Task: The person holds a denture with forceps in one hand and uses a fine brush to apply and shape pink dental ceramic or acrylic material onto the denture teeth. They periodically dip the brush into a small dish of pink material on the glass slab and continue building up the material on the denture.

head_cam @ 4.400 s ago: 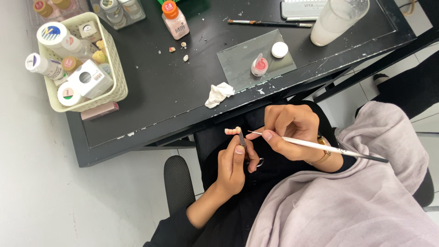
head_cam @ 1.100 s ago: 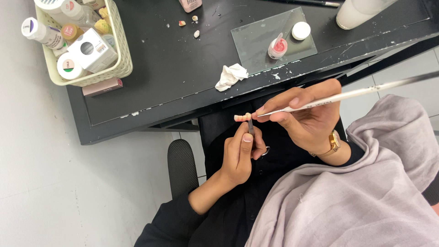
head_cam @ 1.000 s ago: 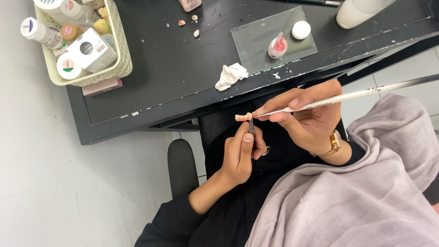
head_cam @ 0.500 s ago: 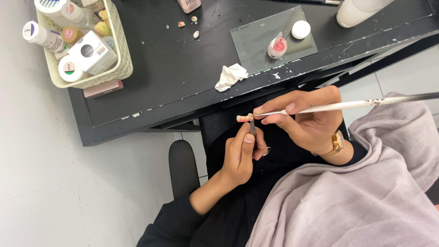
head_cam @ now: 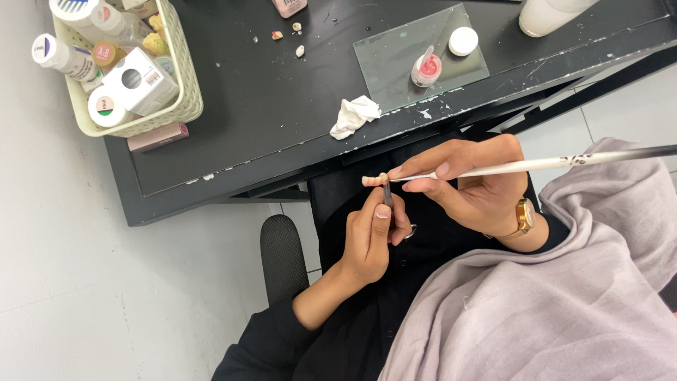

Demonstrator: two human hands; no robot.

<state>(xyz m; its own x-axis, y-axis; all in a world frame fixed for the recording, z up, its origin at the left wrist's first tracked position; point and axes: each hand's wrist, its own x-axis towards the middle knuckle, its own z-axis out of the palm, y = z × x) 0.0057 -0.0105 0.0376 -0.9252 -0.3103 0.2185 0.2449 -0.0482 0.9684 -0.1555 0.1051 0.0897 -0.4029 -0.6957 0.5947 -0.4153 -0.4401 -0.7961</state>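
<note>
My left hand (head_cam: pixel 372 238) is in front of my chest and grips a thin dark holder (head_cam: pixel 387 195) upright. On top of the holder sits a small pinkish-white row of teeth (head_cam: pixel 374 180). My right hand (head_cam: pixel 471 185), with a gold watch at the wrist, pinches a long thin white brush (head_cam: pixel 557 163). The brush tip touches the right end of the teeth, and its handle runs out to the right edge of the view. Both hands hover just below the front edge of the black table (head_cam: pixel 268 120).
On the table lies a glass slab (head_cam: pixel 395 60) with a small pink jar (head_cam: pixel 426 69) and a white lid (head_cam: pixel 462 41). A crumpled tissue (head_cam: pixel 353 115) lies near the edge. A cream basket (head_cam: pixel 185 92) of bottles stands at the left, a white cup (head_cam: pixel 546 13) at the back right.
The brush handle has swung from pointing down-right to nearly level, pointing right. Its tip has stayed at the teeth. My left hand has kept its grip on the holder.
</note>
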